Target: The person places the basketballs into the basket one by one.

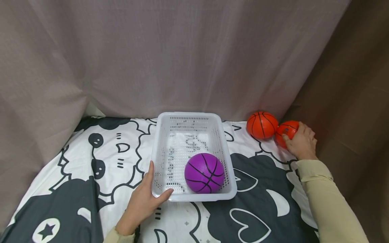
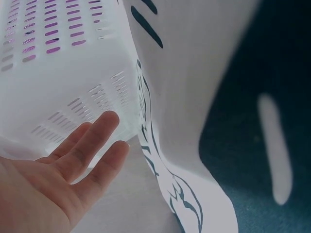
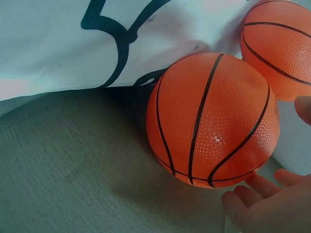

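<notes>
Head view first: what lies in the middle?

— A white plastic basket [image 1: 200, 197], rectangular and full of small holes, standing on a cloth [image 1: 115, 175] printed with black-and-white cartoon figures. Inside it, by the near right corner, sits a purple ball [image 1: 204, 173] with black basketball lines.

— And the left hand?

— The left hand [image 1: 143, 199] is at the basket's near left corner, index finger straight along the left side, thumb stretched well apart toward the near rim. The left wrist view shows fingers nearly straight and slightly fanned beside the slotted wall; I cannot tell whether these touch it.

— Where is the right hand?

— Far to the right, near the cloth's edge. The right hand [image 1: 302, 143] reaches over the outer orange ball [image 1: 287, 129], thumb on its near left, fingers on its right.

— Is it gripping?

— I cannot tell. The right wrist view shows fingers slightly bent at the ball's lower edge, with the thumb set apart and only partly in frame.

— What is next to that ball?

— The inner orange ball [image 1: 262, 125], just beside it on the side toward the basket. A greyish curtain [image 1: 182, 57] hangs behind; brown fabric [image 1: 358, 101] hangs at the right.
</notes>
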Demonstrator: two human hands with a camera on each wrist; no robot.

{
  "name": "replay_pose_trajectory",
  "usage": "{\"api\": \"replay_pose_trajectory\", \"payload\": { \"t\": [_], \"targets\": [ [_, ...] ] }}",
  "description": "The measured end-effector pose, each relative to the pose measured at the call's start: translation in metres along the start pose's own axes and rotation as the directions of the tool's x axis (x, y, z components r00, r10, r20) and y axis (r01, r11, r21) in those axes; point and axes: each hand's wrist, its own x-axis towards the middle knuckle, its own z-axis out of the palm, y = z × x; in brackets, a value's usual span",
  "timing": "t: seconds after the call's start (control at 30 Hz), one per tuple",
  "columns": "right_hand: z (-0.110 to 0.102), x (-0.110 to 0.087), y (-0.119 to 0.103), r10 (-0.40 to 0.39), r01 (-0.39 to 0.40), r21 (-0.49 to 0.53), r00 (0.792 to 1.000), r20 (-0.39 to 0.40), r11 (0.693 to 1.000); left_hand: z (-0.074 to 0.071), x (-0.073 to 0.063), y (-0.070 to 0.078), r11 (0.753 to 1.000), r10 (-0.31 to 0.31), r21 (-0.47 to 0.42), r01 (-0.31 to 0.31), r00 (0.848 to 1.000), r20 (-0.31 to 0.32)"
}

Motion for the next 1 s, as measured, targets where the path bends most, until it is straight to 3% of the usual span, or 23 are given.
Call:
{"api": "replay_pose_trajectory", "payload": {
  "t": [0.3, 0.53, 1.0],
  "targets": [
    [0.0033, -0.004, -0.002, 0.064, -0.075, -0.093, 0.992, -0.111, 0.993, 0.0006, -0.0012, -0.0011, 1.0, -0.018, 0.005, 0.018, 1.0, 0.011],
    [0.0095, -0.0063, 0.0011, 0.05, -0.066, -0.095, 0.986, -0.156, 0.993, 0.0015, -0.002, -0.0011, 1.0, -0.026, 0.0, 0.026, 1.0, 0.013],
    [0.0088, -0.0088, 0.0052, 0.13, -0.13, -0.035, 0.992, -0.008, 0.991, 0.0003, -0.0001, 0.0003, 1.0, -0.013, -0.001, 0.013, 1.0, 0.005]
  ]
}}
